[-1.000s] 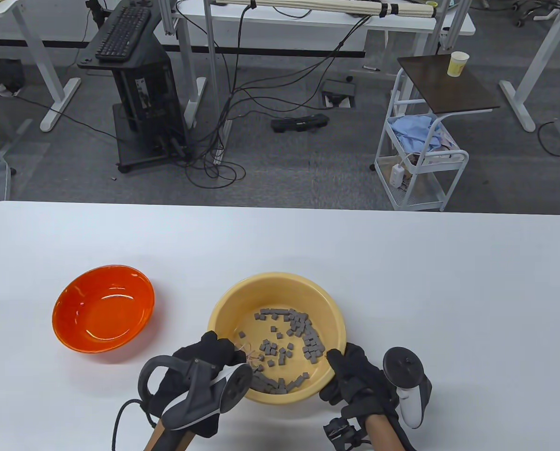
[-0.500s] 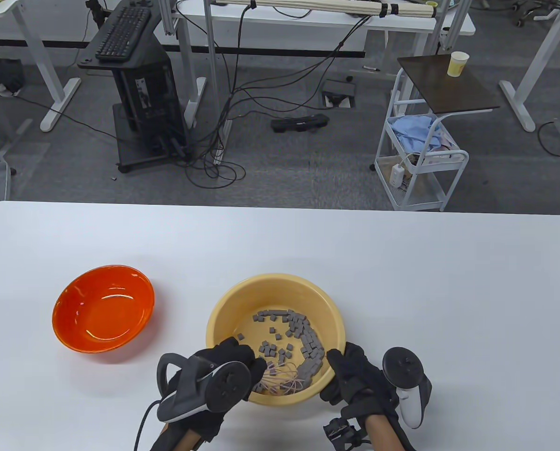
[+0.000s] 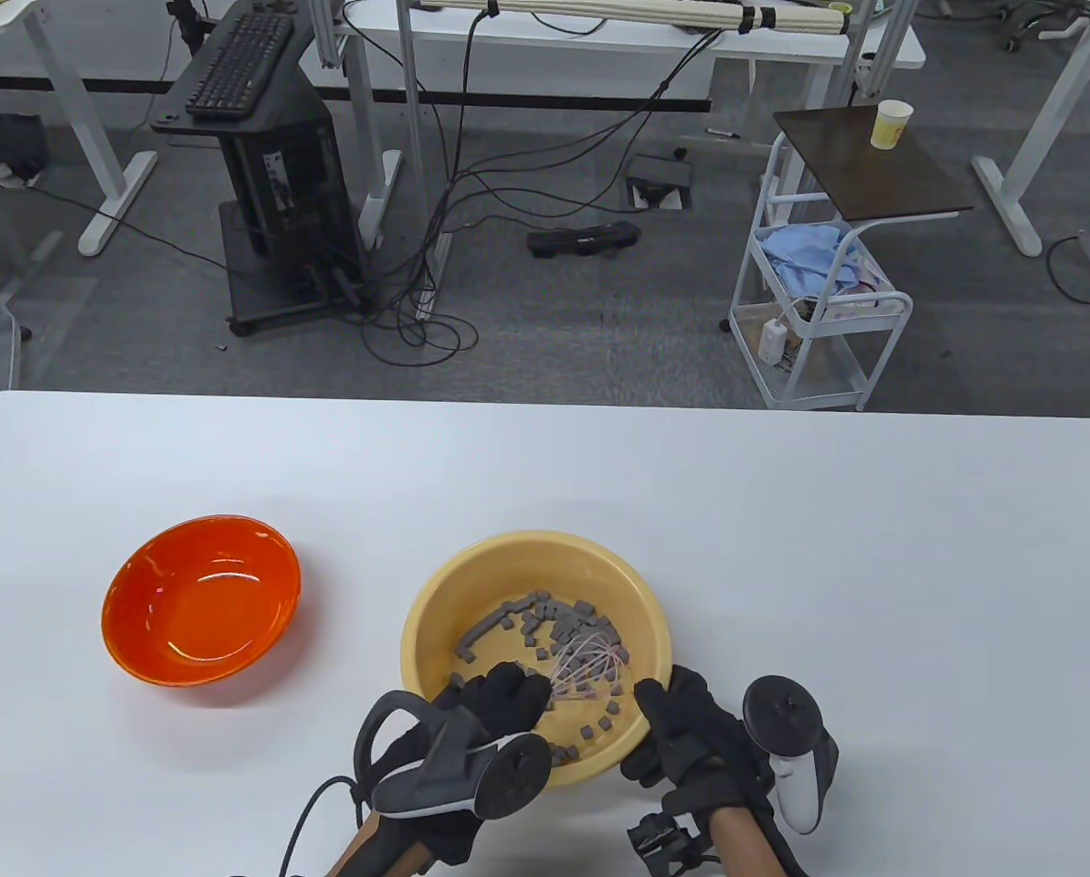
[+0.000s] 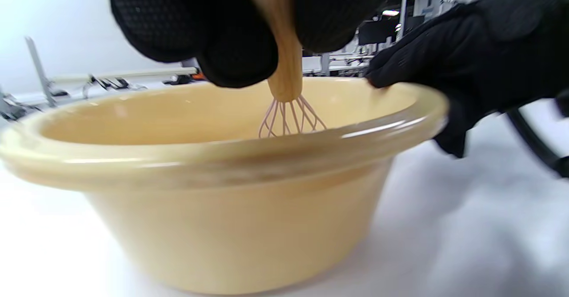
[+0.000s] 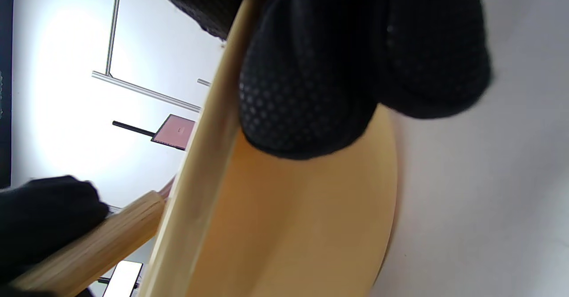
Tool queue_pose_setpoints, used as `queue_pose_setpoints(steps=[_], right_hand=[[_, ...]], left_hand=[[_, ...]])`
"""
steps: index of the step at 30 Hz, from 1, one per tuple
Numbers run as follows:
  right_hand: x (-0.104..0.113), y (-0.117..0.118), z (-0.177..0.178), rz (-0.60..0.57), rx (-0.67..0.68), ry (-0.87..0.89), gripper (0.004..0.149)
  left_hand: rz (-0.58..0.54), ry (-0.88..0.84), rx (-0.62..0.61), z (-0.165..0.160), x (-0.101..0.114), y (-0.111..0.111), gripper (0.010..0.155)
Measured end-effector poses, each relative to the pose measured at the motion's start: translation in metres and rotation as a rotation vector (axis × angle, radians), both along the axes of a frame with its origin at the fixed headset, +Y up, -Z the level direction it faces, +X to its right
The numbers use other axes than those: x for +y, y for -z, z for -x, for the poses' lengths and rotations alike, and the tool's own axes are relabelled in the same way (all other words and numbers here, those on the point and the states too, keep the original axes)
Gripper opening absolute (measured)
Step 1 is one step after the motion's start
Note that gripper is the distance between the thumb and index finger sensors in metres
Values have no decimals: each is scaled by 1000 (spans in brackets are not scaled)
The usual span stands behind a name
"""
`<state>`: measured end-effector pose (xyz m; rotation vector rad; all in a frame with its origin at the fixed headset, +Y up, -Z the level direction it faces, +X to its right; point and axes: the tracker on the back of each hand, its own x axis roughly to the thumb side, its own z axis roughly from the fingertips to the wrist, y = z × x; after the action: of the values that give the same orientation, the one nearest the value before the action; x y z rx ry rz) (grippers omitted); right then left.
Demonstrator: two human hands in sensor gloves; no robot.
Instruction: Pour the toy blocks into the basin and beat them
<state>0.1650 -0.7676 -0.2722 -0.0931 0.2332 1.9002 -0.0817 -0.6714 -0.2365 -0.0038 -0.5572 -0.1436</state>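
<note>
My two black-gloved hands work at one round yellow plastic basin on the white table. My left hand curls around the wooden handle of one pink wire whisk (the handle shows best in the left wrist view), and the wires reach down inside the basin among the blocks. My right hand grips the near right rim of the basin, thumb over the lip and fingers against the outer wall, as the right wrist view shows. The small grey toy blocks lie scattered over the basin floor, several dozen of them, too many and too small to count exactly; most sit just beyond my left hand, between both hands. One orange translucent plastic bowl stands well apart to the left of the basin.
</note>
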Motion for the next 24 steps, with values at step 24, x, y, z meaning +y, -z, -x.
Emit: queue_pose_setpoints(steps=[24], right_hand=[[0,0,1,-4,-3,-5,60]], left_hand=[[-75,116,269,39,50,-5,37]])
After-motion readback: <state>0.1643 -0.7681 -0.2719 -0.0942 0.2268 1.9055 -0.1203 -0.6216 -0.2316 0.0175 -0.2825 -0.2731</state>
